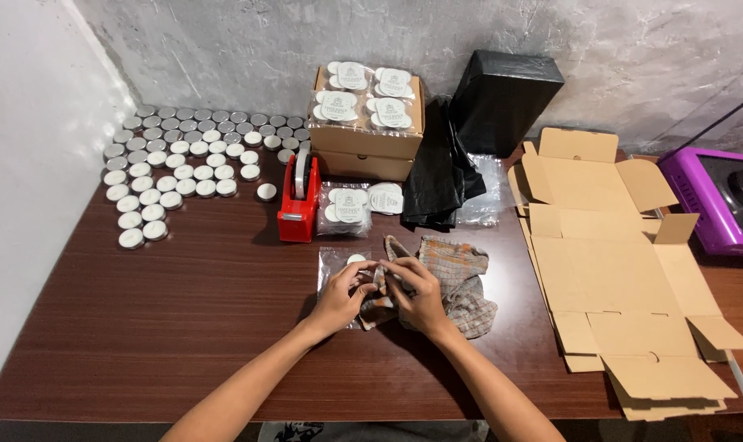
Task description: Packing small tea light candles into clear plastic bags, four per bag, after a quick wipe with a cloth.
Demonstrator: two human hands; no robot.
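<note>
The clear bag (339, 266) of tealights lies on the counter (183, 327), under and between both hands. The left hand (343, 296) pinches its right edge; the right hand (416, 295) grips there too, resting on the checked cloth (466, 282). The red tape dispenser (299, 200) stands just behind.

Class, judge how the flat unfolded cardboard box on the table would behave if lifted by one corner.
The cardboard box blank would probably bend along its creases, since its flaps already lie at odd angles. It looks thin, so likely light. Several blanks seem stacked, so the top one may slide.
</note>
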